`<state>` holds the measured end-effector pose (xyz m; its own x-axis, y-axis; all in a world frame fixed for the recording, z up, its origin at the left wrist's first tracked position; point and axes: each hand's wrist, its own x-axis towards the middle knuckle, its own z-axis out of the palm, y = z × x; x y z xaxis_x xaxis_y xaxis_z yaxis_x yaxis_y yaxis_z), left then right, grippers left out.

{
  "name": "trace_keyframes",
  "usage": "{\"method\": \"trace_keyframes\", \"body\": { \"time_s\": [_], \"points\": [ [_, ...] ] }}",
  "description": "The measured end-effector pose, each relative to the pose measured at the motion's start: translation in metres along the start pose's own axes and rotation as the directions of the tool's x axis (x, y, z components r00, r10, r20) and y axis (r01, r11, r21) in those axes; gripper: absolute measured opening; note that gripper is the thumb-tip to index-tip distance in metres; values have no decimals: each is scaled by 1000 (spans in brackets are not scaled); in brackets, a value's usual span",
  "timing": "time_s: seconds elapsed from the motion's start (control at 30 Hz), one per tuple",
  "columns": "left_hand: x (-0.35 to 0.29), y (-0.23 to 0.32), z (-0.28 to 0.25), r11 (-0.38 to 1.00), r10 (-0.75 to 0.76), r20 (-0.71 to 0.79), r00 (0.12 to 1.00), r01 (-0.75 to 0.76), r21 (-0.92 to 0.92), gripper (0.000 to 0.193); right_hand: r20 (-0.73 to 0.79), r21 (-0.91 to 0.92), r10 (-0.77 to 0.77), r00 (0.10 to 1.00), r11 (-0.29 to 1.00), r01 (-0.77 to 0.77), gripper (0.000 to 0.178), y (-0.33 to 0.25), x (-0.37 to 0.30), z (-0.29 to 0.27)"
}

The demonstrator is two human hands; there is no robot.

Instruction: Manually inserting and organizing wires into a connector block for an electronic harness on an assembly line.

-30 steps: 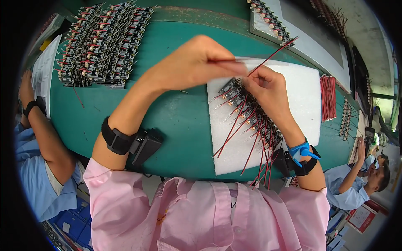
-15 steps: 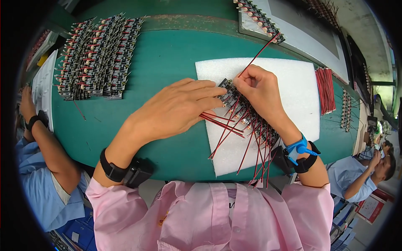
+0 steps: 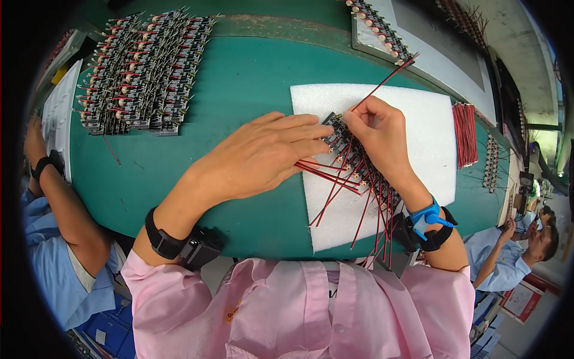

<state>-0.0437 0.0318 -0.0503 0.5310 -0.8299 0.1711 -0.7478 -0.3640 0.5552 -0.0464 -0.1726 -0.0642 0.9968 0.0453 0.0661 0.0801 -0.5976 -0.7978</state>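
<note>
A strip of small black circuit boards (image 3: 339,133) lies slanted on a white foam sheet (image 3: 427,161), with many thin red-and-black wires trailing from it toward me. My right hand (image 3: 385,134) pinches one red-and-black wire (image 3: 387,79) over the strip's far end; its long tail sticks up to the far right. The pinched tip is hidden by my fingers. My left hand (image 3: 257,152) reaches over from the left, its fingertips against the strip's left edge. From beneath that hand, near the hidden thumb, a loose bundle of wires (image 3: 329,173) fans out to the right.
Stacked rows of circuit boards (image 3: 143,72) stand at the far left of the green table (image 3: 251,72). A bundle of red wires (image 3: 464,136) lies right of the foam, with another board strip (image 3: 492,161) beyond. A grey metal box (image 3: 430,42) borders the back right. Co-workers sit on both sides.
The whole view has shifted slightly, putting the foam and both hands a little farther right. The pinched wire leans more to the right. Both hands keep almost the same place over the strip.
</note>
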Motion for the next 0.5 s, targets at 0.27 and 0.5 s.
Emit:
{"method": "trace_keyframes", "body": {
  "time_s": [0.27,0.5],
  "points": [
    [-2,-2,1,1000,0,7,1000,0,-4,40,1,-19,-1,1000,1000,1,11,-3,1,0],
    [-2,-1,0,1000,-1,21,1000,1,6,40,-2,-34,2,1000,999,-2,11,-3,0,-1]
  ]
}}
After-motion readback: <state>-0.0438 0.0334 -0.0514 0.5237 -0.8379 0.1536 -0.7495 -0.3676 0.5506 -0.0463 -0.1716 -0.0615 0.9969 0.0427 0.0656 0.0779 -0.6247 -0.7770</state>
